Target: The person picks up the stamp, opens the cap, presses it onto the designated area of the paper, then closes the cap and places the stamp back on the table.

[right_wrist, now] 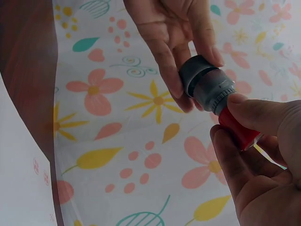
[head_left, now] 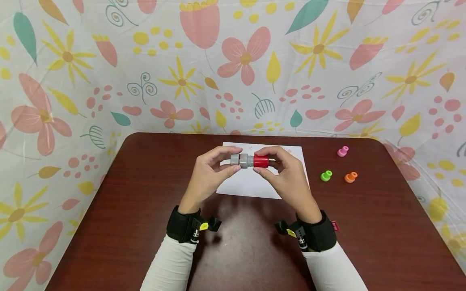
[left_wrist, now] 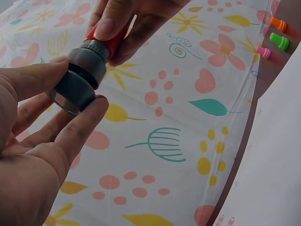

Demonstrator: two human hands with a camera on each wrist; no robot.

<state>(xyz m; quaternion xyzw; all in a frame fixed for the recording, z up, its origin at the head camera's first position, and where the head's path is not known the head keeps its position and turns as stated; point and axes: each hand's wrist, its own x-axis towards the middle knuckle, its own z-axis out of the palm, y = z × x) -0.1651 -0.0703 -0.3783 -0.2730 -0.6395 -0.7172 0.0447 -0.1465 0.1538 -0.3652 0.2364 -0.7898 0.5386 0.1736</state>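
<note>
Both hands meet over the paper, at the two ends of a red and grey stamp (head_left: pixel 261 161). The left hand (head_left: pixel 205 176) pinches its grey cap (head_left: pixel 234 159) between thumb and fingers. The right hand (head_left: pixel 291 176) grips the red handle, thumb on the near side. In the left wrist view the cap (left_wrist: pixel 75 92) stands slightly off the grey stamp head (left_wrist: pixel 88 63), with a dark gap between them. From the right wrist, the cap (right_wrist: pixel 194 73) lines up with the ribbed grey collar and the red handle (right_wrist: pixel 237 129).
A white sheet of paper (head_left: pixel 247 186) with small faint red prints lies on the brown table (head_left: pixel 153 194). To its right stand small pink (head_left: pixel 342 151), green (head_left: pixel 326 176) and orange (head_left: pixel 351 177) stamp-like pieces. A flower-patterned cloth (head_left: pixel 145 105) hangs behind the table.
</note>
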